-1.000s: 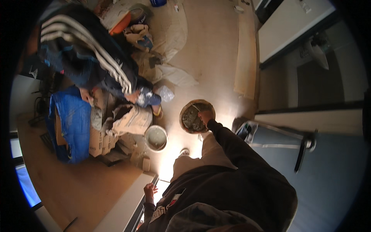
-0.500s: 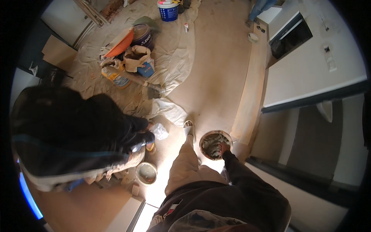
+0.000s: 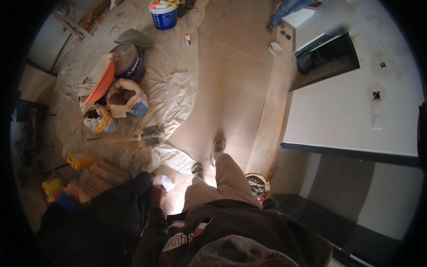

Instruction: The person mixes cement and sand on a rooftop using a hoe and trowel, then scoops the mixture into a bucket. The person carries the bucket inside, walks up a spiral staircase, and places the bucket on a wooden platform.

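Low on the right, a round bucket (image 3: 262, 178) filled with a lumpy grey mix hangs close beside my right leg. My right hand (image 3: 267, 197) is closed on its near rim. At my left side, my left hand (image 3: 158, 195) hangs low, and its fingers are too unclear to make out. Just beyond that hand is a crumpled clear plastic bag (image 3: 163, 182); whether they touch I cannot tell. A person in dark clothes (image 3: 98, 222) is close by on my left.
A shovel (image 3: 149, 135), an open paper sack (image 3: 126, 98), an orange basin (image 3: 102, 80) and a dark tub (image 3: 129, 62) are on the crumpled dust sheet (image 3: 178, 84). A blue bucket (image 3: 163, 18) stands farther off. Along the right wall runs a plank (image 3: 262, 120). Another person's legs (image 3: 289, 10) show beyond.
I have stepped forward, and the view has shifted. My right hand has moved to my side with the bucket. My left hand has come into view. The nearby person now appears lower in the picture.
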Tool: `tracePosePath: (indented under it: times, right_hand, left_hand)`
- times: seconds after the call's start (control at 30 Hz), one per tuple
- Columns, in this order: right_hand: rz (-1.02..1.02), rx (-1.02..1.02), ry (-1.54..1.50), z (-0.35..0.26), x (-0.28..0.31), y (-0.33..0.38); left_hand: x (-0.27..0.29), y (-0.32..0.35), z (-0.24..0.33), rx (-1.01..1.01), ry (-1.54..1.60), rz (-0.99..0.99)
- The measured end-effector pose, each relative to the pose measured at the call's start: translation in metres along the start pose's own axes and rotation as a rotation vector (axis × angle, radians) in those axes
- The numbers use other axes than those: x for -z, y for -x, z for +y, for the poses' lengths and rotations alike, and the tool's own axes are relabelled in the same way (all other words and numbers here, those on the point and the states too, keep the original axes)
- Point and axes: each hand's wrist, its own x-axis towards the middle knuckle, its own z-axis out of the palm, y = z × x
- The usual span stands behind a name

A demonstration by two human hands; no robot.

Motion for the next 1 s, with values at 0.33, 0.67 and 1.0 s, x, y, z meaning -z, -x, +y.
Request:
tracePosePath:
  times: [0.33, 0.67, 1.0]
  right_hand:
    - [0.097, 0.106, -0.008, -0.154, -0.129, -0.108]
    - [-0.074, 0.008, -0.416, -0.357, -0.48, -0.05]
    - [-0.112, -0.103, -0.243, -0.518, -0.681, -0.047]
  left_hand:
    - [-0.309, -0.014, 0.305, -0.56, -0.704, 0.637]
    - [-0.642, -0.107, 0.476, -0.483, -1.032, 0.548]
    - [-0.806, -0.245, 0.685, -0.66, -1.396, 0.371]
